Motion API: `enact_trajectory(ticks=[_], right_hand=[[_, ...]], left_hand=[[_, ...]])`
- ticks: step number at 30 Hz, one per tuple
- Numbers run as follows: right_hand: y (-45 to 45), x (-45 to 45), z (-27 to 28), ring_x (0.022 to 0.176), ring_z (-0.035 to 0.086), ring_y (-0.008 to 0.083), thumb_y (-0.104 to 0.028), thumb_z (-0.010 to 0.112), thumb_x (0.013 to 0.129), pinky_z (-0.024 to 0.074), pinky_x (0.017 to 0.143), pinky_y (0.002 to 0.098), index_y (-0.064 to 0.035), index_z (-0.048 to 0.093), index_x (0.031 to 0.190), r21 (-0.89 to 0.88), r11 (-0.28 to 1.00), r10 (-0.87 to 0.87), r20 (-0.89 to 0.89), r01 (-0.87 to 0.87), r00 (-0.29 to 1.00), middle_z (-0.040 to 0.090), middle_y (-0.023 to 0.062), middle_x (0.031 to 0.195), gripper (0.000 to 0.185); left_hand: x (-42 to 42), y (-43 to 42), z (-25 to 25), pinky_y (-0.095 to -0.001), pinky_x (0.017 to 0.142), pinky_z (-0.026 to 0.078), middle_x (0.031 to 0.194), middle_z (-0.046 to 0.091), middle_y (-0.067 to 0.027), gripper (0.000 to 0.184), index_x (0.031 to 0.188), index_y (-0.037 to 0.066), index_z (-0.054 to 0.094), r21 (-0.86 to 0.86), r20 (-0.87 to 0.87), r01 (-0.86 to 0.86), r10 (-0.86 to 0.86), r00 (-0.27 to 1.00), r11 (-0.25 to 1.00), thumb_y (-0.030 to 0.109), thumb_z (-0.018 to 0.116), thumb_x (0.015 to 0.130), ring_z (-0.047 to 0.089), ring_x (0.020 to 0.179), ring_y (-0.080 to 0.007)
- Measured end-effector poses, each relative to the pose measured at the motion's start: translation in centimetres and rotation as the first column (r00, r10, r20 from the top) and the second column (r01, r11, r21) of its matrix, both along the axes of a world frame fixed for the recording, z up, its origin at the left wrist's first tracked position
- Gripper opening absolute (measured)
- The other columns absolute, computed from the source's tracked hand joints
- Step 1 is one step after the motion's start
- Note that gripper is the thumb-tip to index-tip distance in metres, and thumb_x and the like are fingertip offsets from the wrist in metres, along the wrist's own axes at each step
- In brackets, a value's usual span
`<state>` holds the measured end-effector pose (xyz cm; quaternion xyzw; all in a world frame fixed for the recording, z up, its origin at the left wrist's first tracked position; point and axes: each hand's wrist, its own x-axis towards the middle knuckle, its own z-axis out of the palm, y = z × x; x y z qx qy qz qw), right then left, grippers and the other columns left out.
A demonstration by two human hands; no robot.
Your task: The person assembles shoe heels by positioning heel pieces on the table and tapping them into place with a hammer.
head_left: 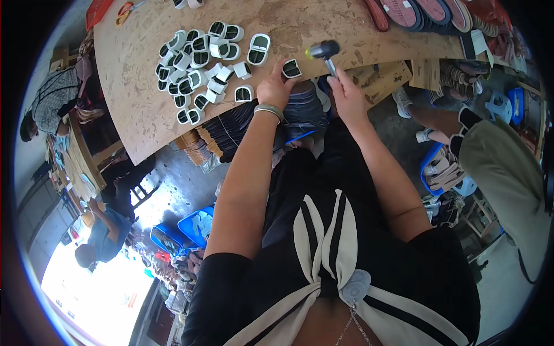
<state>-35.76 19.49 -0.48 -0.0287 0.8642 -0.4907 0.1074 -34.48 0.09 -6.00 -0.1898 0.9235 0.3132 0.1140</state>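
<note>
My right hand (348, 95) is wrapped round the handle of a hammer (325, 51), whose dark, slightly blurred head is raised above the table near its front edge. The head's left end looks yellowish. My left hand (273, 87) rests at the table's edge, its fingers closed on a small white-rimmed piece (291, 68) with a dark green inside. Left of that hand lies a similar loose piece (244, 93). A joined pair of them (258, 49) sits farther back. Many more form a loose pile (199, 63) on the wooden table (323, 20).
Scissors (124, 12) and a red tray (98, 12) lie at the far left. Soles (427, 11) are stacked at the back right. Below the edge stand bundles of dark sheets (231, 126). Blue crates (196, 226) are on the floor. People stand at left and right.
</note>
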Motion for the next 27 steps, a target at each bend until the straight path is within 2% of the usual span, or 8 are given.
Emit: enact_trajectory(ticks=[2,6,12,15,19,22,25,27], right_hand=[[-0.7,0.3,-1.9,0.071,0.064,0.0402,-0.029,0.055,0.097,0.0485,0.06,0.047,-0.0138,0.057,0.123,-0.076,0.993,-0.097,-0.157,0.086,0.983,0.063,0.0211,0.074,0.03],[-0.5,0.4,-0.9,0.074,0.065,0.0387,-0.03,0.056,0.096,0.0493,0.06,0.0466,-0.015,0.057,0.124,0.3,0.922,0.256,0.005,-0.245,0.967,0.065,0.0191,0.078,0.031],[-1.6,2.0,-2.0,0.074,0.066,0.0376,-0.031,0.056,0.096,0.0502,0.062,0.0462,-0.0192,0.057,0.126,0.071,0.997,0.032,-0.244,-0.015,0.969,0.066,0.0175,0.078,0.033],[-0.8,2.2,-1.2,0.074,0.066,0.0369,-0.03,0.057,0.096,0.0505,0.062,0.0447,-0.019,0.057,0.128,0.333,0.903,0.271,0.044,-0.27,0.962,0.066,0.0176,0.08,0.034],[-1.6,3.2,-0.3,0.074,0.066,0.0365,-0.031,0.056,0.096,0.0511,0.063,0.0463,-0.0235,0.055,0.131,-0.005,0.999,0.033,-0.217,-0.035,0.976,0.067,0.0168,0.081,0.036],[-0.7,2.7,-1.3,0.075,0.066,0.036,-0.032,0.057,0.095,0.0513,0.063,0.045,-0.0216,0.058,0.129,0.263,0.958,0.129,-0.031,-0.117,0.991,0.067,0.0177,0.082,0.035],[-0.2,0.8,0.1,0.075,0.066,0.036,-0.031,0.057,0.096,0.0515,0.063,0.0443,-0.0213,0.06,0.126,0.297,0.923,0.258,-0.003,-0.246,0.966,0.066,0.0184,0.081,0.032],[-1.3,0.1,1.2,0.074,0.066,0.0374,-0.031,0.058,0.095,0.0512,0.063,0.0457,-0.0191,0.06,0.126,0.177,0.974,0.163,-0.093,-0.145,0.982,0.066,0.0194,0.079,0.033]], left_hand=[[0.2,0.1,-0.1,-0.0406,0.069,0.054,0.084,0.072,-0.0065,0.059,0.13,0.023,0.054,-0.004,-0.006,0.0,0.0,1.0,1.0,0.045,0.075,0.079,0.07,0.08,-0.0269],[-0.1,0.0,0.6,-0.0411,0.069,0.054,0.085,0.072,-0.006,0.059,0.13,0.024,0.054,0.033,-0.003,-0.004,0.004,1.0,0.999,0.046,0.075,0.079,0.07,0.081,-0.0269],[-0.1,-0.1,1.0,-0.0428,0.072,0.055,0.092,0.072,-0.0086,0.058,0.133,0.024,0.049,0.039,0.051,0.013,-0.015,0.999,0.999,0.04,0.072,0.082,0.07,0.086,-0.0296],[-0.3,-0.2,0.9,-0.043,0.073,0.054,0.093,0.072,-0.0089,0.057,0.133,0.024,0.049,0.057,0.059,0.031,-0.034,0.998,0.998,0.038,0.072,0.083,0.07,0.086,-0.0299],[-0.3,-0.1,0.8,-0.0421,0.073,0.054,0.092,0.072,-0.0078,0.058,0.133,0.025,0.051,0.025,0.068,0.002,-0.004,0.998,1.0,0.039,0.073,0.082,0.07,0.086,-0.0288],[-0.1,0.0,0.6,-0.0399,0.072,0.054,0.088,0.072,-0.0053,0.059,0.132,0.026,0.053,0.046,0.024,-0.018,0.017,1.0,0.999,0.042,0.075,0.079,0.07,0.083,-0.0261],[0.0,-0.1,0.6,-0.04,0.071,0.054,0.087,0.072,-0.0053,0.059,0.131,0.025,0.054,0.053,0.022,-0.016,0.015,1.0,0.998,0.043,0.075,0.079,0.07,0.082,-0.026],[-0.1,0.0,0.7,-0.0401,0.071,0.054,0.087,0.072,-0.0053,0.059,0.131,0.024,0.054,0.036,0.039,-0.023,0.022,0.999,0.999,0.044,0.075,0.079,0.07,0.082,-0.026]])
